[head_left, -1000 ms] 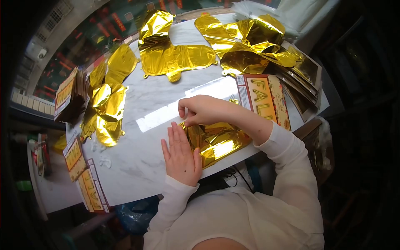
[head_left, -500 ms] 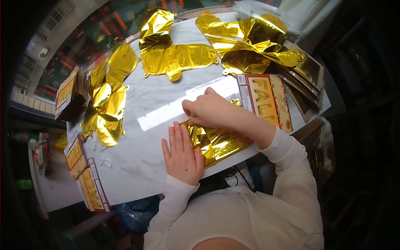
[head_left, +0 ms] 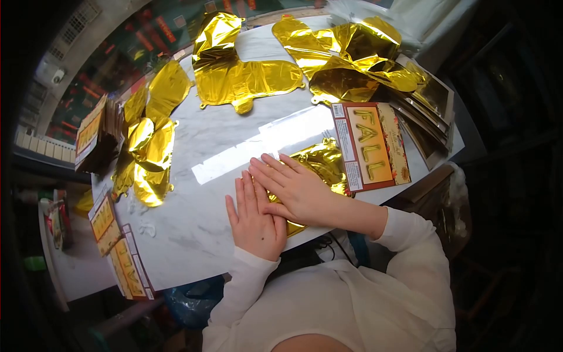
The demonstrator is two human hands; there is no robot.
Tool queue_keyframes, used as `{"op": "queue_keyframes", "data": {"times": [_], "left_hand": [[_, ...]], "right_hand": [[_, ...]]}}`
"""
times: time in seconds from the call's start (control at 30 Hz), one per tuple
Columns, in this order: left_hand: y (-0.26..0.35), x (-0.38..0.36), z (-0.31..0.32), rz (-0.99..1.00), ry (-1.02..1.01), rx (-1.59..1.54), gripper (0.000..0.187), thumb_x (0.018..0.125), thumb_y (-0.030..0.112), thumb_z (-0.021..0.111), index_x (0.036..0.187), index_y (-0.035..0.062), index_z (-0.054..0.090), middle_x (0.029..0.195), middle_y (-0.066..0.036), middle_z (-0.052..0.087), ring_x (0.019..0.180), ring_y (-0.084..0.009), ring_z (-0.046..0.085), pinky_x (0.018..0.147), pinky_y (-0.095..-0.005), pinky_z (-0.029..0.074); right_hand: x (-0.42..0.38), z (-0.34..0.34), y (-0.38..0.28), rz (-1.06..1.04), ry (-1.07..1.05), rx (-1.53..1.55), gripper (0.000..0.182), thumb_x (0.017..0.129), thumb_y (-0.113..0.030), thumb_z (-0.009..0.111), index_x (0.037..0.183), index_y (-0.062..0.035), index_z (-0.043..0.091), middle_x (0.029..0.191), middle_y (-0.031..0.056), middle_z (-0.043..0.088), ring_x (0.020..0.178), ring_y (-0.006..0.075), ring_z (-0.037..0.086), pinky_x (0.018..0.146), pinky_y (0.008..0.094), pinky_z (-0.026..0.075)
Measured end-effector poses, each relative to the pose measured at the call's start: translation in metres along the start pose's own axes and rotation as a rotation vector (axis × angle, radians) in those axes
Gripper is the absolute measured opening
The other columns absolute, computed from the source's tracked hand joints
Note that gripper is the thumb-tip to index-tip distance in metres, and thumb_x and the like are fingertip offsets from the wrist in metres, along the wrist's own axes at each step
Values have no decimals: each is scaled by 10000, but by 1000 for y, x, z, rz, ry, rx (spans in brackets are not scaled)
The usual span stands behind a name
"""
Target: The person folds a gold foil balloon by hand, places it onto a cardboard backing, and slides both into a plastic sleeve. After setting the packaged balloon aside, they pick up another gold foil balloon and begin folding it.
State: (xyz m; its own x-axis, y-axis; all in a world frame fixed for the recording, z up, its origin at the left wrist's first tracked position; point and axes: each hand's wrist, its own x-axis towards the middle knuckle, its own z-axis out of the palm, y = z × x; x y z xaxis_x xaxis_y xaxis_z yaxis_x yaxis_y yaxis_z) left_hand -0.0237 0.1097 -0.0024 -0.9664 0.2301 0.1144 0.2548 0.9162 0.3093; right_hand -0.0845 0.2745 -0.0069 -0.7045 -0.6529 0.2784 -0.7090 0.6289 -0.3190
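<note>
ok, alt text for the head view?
Both hands, left and right, press flat on a folded gold foil balloon at the near edge of a white marble table. A card reading FALL lies beside it; more foil balloons are spread beyond.

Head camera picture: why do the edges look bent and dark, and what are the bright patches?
Head view: a wide lens bows the table edge and blackens the corners; glare flares off the gold foil and a white strip beside the flat hands, left, right.

Long white ribbed-cuff sleeves cover both arms to the wrists.
</note>
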Motion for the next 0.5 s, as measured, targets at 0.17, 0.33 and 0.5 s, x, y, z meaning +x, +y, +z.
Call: {"op": "queue_keyframes", "data": {"times": [0.17,0.33,0.5], "left_hand": [[-2,-1,3,14,17,17,738,992,287,502,1619,-49,307,1694,-240,286,1600,-387,212,1276,-573,83],[-2,-1,5,11,22,23,737,990,278,507,1617,-52,306,1692,-246,285,1598,-392,218,1274,-575,93],[-4,-1,4,25,34,50,743,989,287,531,1611,-56,312,1695,-251,276,1594,-396,225,1272,-577,119]], "right_hand": [[-1,1,1,27,14,31,779,1041,-519,530,1575,30,387,1668,232,344,1571,358,299,1286,486,215],[-3,1,4,21,15,30,757,1050,-485,526,1574,43,380,1674,245,325,1578,364,284,1289,476,208],[-14,-30,0,106,62,48,688,1022,-357,601,1533,68,421,1658,258,342,1553,429,305,1263,529,249]]}}
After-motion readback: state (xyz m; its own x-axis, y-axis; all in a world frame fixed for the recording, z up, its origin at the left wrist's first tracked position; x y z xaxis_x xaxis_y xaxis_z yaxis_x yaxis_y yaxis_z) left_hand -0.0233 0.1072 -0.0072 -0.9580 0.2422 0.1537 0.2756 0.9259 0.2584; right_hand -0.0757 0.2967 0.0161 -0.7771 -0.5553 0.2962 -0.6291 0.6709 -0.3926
